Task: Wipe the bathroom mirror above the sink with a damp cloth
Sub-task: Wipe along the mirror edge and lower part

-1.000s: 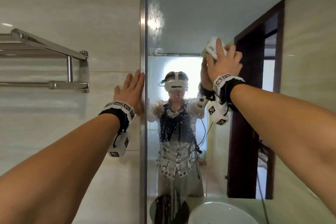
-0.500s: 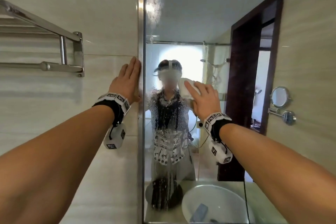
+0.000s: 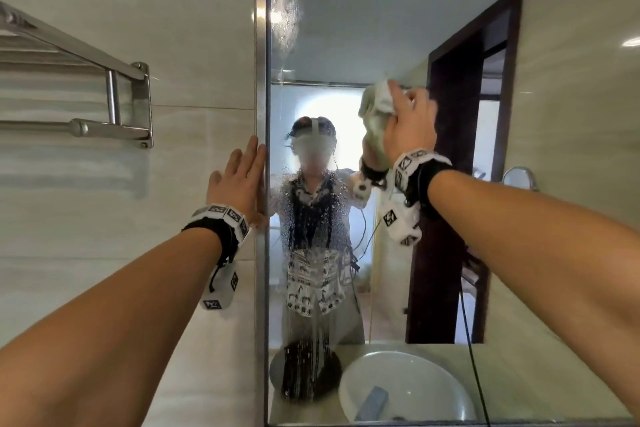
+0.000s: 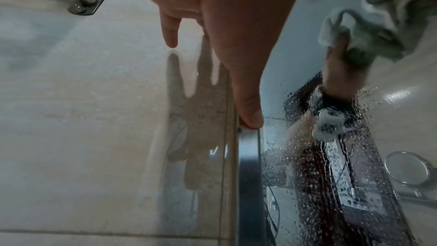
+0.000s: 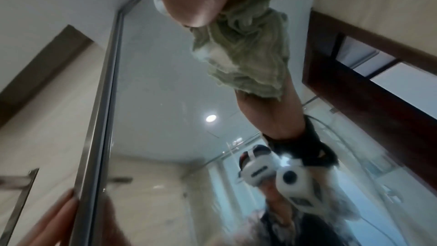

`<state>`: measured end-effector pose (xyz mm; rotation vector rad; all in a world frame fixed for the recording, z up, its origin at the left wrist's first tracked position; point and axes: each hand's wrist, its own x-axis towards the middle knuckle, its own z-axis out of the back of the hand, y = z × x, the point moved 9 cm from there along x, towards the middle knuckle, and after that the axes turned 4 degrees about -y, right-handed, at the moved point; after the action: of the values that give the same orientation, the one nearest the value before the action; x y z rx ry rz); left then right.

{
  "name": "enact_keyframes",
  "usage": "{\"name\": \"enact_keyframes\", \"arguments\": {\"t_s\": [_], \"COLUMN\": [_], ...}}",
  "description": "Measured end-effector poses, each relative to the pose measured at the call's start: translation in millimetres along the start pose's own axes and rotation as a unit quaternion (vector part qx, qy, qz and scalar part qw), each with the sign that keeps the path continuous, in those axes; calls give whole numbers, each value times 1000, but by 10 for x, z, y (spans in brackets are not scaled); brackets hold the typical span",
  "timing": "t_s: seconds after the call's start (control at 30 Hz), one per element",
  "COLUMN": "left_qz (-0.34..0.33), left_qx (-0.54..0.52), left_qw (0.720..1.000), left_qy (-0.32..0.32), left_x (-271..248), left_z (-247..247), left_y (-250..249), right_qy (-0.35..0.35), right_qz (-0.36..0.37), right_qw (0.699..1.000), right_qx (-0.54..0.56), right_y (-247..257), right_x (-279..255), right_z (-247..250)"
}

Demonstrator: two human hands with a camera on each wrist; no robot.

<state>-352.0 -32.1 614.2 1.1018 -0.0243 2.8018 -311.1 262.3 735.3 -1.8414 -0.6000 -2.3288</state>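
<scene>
The bathroom mirror (image 3: 346, 28) has a metal frame (image 3: 261, 80) down its left edge. Water drops and streaks (image 3: 308, 218) cover the middle of the glass. My right hand (image 3: 408, 128) holds a bunched pale green cloth (image 3: 375, 107) against the glass, up and right of the wet patch. The right wrist view shows the cloth (image 5: 246, 16) crumpled under my palm, with its reflection below it. My left hand (image 3: 242, 180) lies flat on the wall tile with straight fingers. Its thumb (image 4: 248, 111) rests on the frame (image 4: 248, 175).
A chrome towel rack (image 3: 79, 94) juts from the wall on the left at head height. In the mirror I see a white basin (image 3: 398, 388), a dark door frame (image 3: 450, 184) and a small round wall mirror (image 3: 519, 177). A black cable (image 3: 471, 340) hangs from my right wrist.
My right hand has swept the cloth up and to the right, away from the middle of the glass where it was half a second ago. The left hand stays at the frame.
</scene>
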Motion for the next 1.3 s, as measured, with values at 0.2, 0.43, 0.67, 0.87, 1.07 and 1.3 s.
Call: {"name": "enact_keyframes", "arguments": {"t_s": [0.2, 0.43, 0.67, 0.87, 1.07, 1.3], "left_qz": [-13, -21, 11, 13, 5, -19], "left_qx": [-2, 7, -27, -32, -29, -11], "left_qw": [1000, 1000, 999, 998, 999, 1000], "left_qy": [-6, -15, 23, 52, 40, -8], "left_x": [35, 32, -184, -173, -141, -96], "left_z": [-27, -27, -68, -51, -136, -166], "left_y": [33, 48, -27, -70, -61, 18], "right_qy": [-32, 79, 176, 89, -62, -70], "right_qz": [-23, 207, 328, 156, -33, 25], "right_qw": [999, 975, 928, 982, 998, 997], "right_qx": [-21, -9, -6, 55, -3, -28], "right_y": [329, 801, 704, 515, -196, -225], "right_x": [211, -1032, -1847, -1185, -381, -765], "right_z": [-439, -1077, -1202, -586, -187, -541]}}
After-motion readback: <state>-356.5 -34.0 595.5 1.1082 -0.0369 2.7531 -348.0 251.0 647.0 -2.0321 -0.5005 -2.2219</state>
